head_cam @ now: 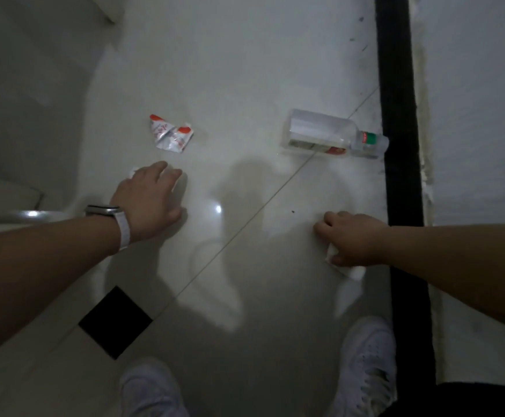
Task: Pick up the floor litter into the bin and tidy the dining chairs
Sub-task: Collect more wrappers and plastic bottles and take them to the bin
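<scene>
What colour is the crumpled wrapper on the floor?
The wrapper is white with orange-red patches; head view.

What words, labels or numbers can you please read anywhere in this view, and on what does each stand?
Nothing is legible.
Crumpled wrapper: red print on white, too blurred to read.
Bottle label: red patch with print, too small to read.
Its neck band: red and green, no legible text.
White paper in the right hand: no print visible.

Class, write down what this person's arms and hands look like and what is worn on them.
Both forearms are bare: no sleeves or gloves in view. By the left hand, the wrist carries a white-strapped wristwatch with a shiny silver-coloured case. The right hand and its wrist wear nothing visible.
</scene>
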A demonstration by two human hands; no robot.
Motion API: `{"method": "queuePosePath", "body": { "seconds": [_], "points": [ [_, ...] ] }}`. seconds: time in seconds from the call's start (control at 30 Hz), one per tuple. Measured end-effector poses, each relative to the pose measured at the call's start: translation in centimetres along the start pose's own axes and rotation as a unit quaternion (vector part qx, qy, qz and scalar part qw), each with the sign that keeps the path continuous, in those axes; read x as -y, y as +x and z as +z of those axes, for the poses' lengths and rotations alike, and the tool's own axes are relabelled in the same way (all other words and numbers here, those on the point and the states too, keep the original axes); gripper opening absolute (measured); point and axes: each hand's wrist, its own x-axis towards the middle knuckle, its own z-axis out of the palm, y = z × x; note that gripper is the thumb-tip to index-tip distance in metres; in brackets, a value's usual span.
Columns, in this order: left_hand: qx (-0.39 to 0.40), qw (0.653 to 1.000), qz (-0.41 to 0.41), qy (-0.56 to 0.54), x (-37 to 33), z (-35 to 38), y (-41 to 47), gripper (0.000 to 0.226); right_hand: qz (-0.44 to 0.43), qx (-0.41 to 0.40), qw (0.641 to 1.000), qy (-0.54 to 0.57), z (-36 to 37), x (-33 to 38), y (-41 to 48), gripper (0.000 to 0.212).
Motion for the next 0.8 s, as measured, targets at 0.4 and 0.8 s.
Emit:
{"method": "queuePosePath", "body": {
  "seconds": [0.4, 0.8],
  "points": [
    [0.002, 0.992, -0.094, -0.083, 4.5, 0.0, 0.5, 0.079, 0.012, -0.053, 0.991, 0.122, -3.2, 1.7, 3.1, 0.027],
    [-0.033, 0.989, -0.083, -0.12, 2.8, -1.8, 4.2, 0.056, 0.017, -0.22, 0.93, 0.296, -11.3, 6.2, 5.2, 0.039]
  ]
}}
